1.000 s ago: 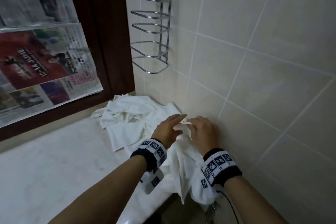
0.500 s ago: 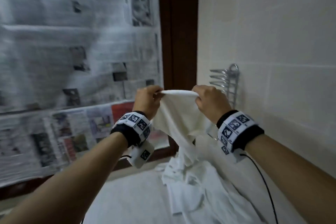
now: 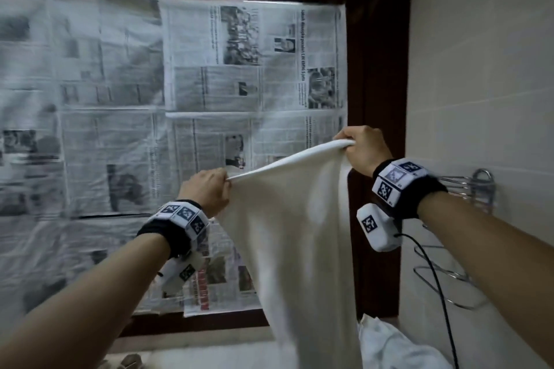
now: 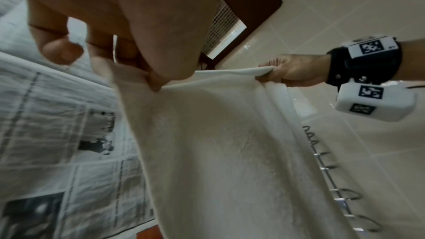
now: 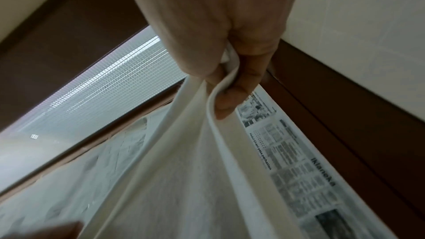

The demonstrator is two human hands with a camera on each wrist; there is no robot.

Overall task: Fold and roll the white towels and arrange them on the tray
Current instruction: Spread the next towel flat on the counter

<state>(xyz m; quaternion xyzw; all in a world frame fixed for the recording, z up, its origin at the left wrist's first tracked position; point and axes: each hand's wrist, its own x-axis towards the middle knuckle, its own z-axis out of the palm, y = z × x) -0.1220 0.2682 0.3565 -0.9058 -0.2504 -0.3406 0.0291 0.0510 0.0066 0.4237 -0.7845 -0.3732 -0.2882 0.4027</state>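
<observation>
My left hand [image 3: 207,189] pinches one top corner of a white terry-cloth towel [image 3: 293,249] between thumb and curled fingers, and my right hand [image 3: 364,148], held a little higher, clamps the other corner in a closed grip, so the top hem runs taut between them and the cloth hangs free in front of me. Below it, low on my right, a crumpled heap of more white towels [image 3: 389,344] lies on the pale stone counter [image 3: 209,356]. I see no tray in any view. Beyond my right forearm a chrome wire rack [image 3: 467,189] is fixed to the beige tiled wall [image 3: 479,69], and furthest off sheets of newspaper [image 3: 180,99] cover the dark-framed window. I judge this as the very start of the fold: the towel is only spread open. Next I need to lay it flat on the counter or bring the two corners together evenly, keeping the hem straight so the fold is square before rolling.
</observation>
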